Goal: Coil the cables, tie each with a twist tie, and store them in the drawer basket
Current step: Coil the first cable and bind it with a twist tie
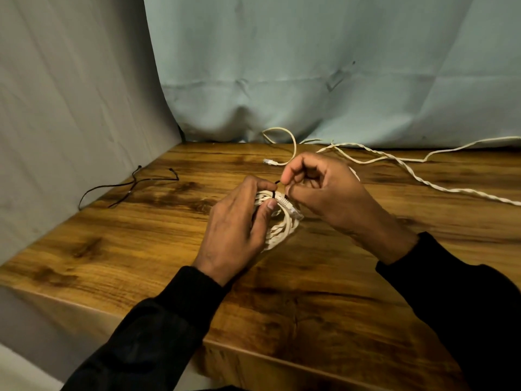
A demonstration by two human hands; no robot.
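Mid-tying step, by the look of it. Held coiled white network cable point(277, 225) at worktop point(141, 249) centre in left hand point(239, 230) grip; pinched black twist tie point(275, 190) end with right hand point(318, 190). Next probably called for twisting both ends tight. Loose cable point(408, 170) lay toward two o'clock, spare ties point(127, 187) toward ten.

Both hands meet at centre frame above the desk point(118, 249), forearms in black sleeves point(158, 328) reaching in from the lower corners; the left hand point(239, 230), back turned to the camera, grips a coiled white cable point(282, 230), thumb pressed on the bundle and fingers curled over its top; the right hand point(324, 190), wrist raised and knuckles bent, pinches the end of a black twist tie point(275, 187) between thumb and forefinger, just beside the left hand's fingertips point(272, 204).
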